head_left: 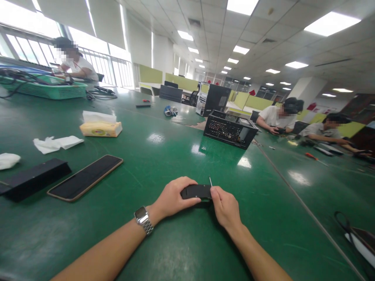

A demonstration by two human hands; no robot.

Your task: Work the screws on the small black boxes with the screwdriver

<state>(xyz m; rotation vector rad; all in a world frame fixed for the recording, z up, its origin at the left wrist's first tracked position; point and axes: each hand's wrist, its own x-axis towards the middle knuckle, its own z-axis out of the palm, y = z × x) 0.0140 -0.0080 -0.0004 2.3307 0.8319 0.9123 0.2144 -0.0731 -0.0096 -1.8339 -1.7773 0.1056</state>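
Note:
My left hand point(173, 197), with a watch point(143, 219) on its wrist, grips a small flat black rectangular case point(196, 191) from its left end, fingers along the far edge and thumb on the near one. Small light dots show on the case's upper face. At its right end, my right hand point(225, 205) is closed around a thin metal rod point(210, 181) that sticks up past the thumb and forefinger. The rod's lower part is hidden in that hand. Both hands and the case are just above the green tabletop point(175, 249).
To the left are a phone point(86, 177), a long black box point(35, 177), crumpled tissues point(57, 143) and a tissue pack point(101, 127). A black computer chassis point(230, 130) stands ahead. A green basket point(58, 90) holds cables. An orange-handled screwdriver point(312, 156) lies right. Several people sit around.

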